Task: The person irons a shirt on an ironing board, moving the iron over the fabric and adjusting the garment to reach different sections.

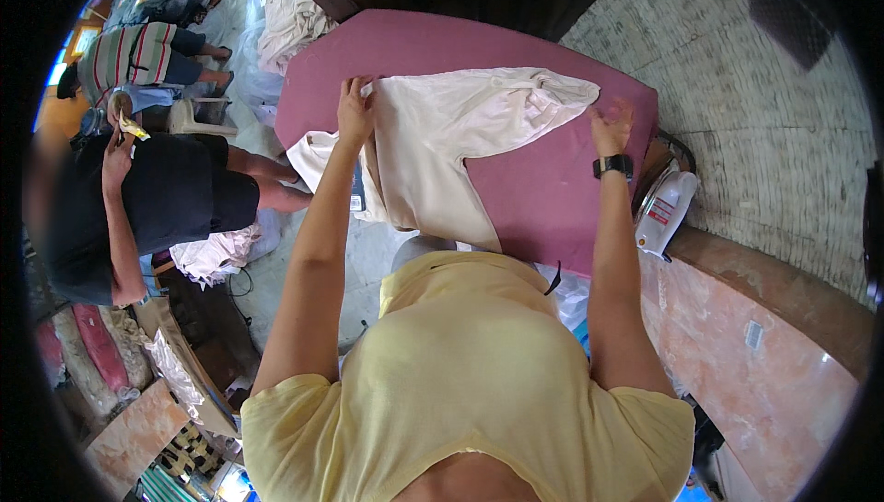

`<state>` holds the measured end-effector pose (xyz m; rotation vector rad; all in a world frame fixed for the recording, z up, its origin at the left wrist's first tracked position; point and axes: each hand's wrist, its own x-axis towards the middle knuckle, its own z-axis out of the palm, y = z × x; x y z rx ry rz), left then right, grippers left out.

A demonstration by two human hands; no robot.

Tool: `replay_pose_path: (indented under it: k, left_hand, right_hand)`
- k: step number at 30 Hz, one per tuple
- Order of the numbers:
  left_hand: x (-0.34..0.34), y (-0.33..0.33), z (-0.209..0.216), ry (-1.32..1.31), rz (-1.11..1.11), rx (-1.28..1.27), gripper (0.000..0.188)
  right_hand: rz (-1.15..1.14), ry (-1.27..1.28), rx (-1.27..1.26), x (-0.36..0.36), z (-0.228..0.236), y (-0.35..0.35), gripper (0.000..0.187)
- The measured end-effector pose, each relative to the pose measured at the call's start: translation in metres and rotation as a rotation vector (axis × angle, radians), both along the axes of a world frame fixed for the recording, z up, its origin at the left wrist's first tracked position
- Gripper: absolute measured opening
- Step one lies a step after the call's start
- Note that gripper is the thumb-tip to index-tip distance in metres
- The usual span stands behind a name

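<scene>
Cream trousers [419,157] lie spread over a padded table with a maroon cover [543,203]. One leg stretches to the right, its end bunched and crumpled; the other runs toward my body. My left hand [354,113] pinches the cloth at the upper left edge. Beside the end of the right-hand leg, my right hand [611,131] has its fingers spread, with the thumb close to the cloth; whether it touches is hard to tell. A dark tag [357,187] hangs at the trousers' left side, partly behind my left forearm.
A white iron [665,212] stands off the table's right edge, near my right forearm. Piled pale cloth [293,23] lies beyond the far left corner. A person in dark clothes [175,184] stands at the left, and others are farther back. A marble-like panel [737,327] runs along the right.
</scene>
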<state>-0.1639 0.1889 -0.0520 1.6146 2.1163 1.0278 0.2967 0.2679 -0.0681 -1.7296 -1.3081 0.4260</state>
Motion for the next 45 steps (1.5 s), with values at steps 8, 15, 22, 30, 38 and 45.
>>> replay_pose_path:
  k: [8,15,22,30,38,45]
  left_hand:
    - [0.017,0.036,0.005,0.423,-0.229,-0.037,0.023]
    - [0.05,0.061,0.021,0.219,-0.305,0.04,0.009]
    - [0.073,0.092,0.002,0.396,-0.238,-0.205,0.016]
    - [0.17,0.116,0.011,0.492,-0.583,0.296,0.017]
    - [0.182,0.137,-0.004,-0.016,-0.57,-0.045,0.017]
    - [0.178,0.137,-0.004,0.257,-0.703,-0.084,0.028]
  right_hand:
    - [-0.076,-0.522,-0.215,-0.06,-0.039,0.0,0.034]
    - [-0.235,-0.233,-0.15,-0.001,-0.001,0.001,0.016]
    - [-0.221,-0.008,-0.257,0.013,-0.019,-0.009,0.035]
    - [-0.201,-0.24,-0.297,-0.032,-0.017,-0.024,0.035]
    - [-0.12,-0.025,-0.101,-0.017,-0.019,-0.004,0.022]
    - [-0.131,-0.292,-0.388,-0.054,-0.01,-0.03,0.026]
